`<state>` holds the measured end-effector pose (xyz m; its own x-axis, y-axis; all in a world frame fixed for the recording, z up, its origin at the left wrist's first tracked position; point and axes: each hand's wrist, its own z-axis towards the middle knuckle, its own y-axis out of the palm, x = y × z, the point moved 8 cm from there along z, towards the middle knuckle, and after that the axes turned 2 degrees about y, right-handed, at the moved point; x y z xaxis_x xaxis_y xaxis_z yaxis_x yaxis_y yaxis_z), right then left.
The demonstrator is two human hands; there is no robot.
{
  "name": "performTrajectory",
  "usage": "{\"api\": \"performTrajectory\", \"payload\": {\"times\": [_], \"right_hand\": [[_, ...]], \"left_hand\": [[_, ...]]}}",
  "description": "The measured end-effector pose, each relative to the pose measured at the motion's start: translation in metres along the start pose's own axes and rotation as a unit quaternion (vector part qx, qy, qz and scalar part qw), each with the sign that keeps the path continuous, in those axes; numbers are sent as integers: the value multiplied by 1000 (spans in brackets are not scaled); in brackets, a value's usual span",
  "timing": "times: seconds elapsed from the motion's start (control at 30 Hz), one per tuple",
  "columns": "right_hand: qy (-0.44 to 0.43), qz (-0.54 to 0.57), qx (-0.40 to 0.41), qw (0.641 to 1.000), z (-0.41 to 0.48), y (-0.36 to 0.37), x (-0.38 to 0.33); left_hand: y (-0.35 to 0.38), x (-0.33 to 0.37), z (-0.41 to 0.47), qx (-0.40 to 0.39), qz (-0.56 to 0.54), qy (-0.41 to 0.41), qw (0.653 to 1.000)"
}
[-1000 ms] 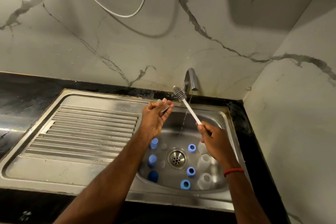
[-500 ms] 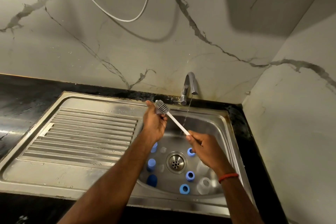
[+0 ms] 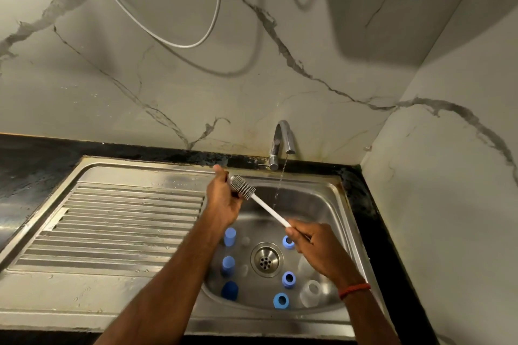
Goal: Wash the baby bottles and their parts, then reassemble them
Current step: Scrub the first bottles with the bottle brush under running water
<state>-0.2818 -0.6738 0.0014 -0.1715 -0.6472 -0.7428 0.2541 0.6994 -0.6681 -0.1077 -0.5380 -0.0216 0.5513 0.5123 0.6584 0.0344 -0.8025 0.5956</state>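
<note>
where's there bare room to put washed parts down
The ribbed steel drainboard left of the steel sink basin is bare, as is the flat steel strip between its ribs and the front edge. The basin floor is crowded: blue plastic caps and clear bottles ring the round drain, and the right hand with the white-handled bottle brush crosses above.

Orange-red thread bracelet [image 3: 354, 289], right wrist.

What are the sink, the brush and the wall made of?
Sink: probably stainless steel, brushed finish, with bright reflections and pressed ridges.
Brush: white handle looks plastic; grey bristles maybe silicone, unclear.
Wall: marble or marble-look slab, pale with dark veins, slight sheen.
</note>
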Motion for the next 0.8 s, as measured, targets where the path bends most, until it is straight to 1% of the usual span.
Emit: {"api": "performTrajectory", "payload": {"times": [0.07, 0.17, 0.23, 0.33, 0.4, 0.57, 0.63, 0.8], "right_hand": [[-6, -14, 29, 999, 2, -1, -6], [-12, -24, 73, 997, 7, 2, -23], [-14, -16, 75, 997, 7, 4, -27], [-39, -10, 41, 998, -1, 6, -23], [-32, -3, 34, 999, -7, 6, -18], [-35, -21, 73, 997, 1, 18, -33], [-24, -17, 86, 996, 5, 24, -40], [-9, 19, 65, 998, -2, 37, -36]], "left_hand": [[5, -7, -5, -37, 44, -6, 998], [15, -14, -11, -74, 54, -5, 996], [16, -7, -11, -71, 50, 2, 996], [2, 3, -8, -18, 38, 2, 999], [-6, 6, -7, 4, 50, 8, 999], [-5, -7, -10, -29, 94, -6, 995], [0, -2, -13, -39, 98, 2, 994], [-6, 25, -3, -43, 62, 6, 997]]}}
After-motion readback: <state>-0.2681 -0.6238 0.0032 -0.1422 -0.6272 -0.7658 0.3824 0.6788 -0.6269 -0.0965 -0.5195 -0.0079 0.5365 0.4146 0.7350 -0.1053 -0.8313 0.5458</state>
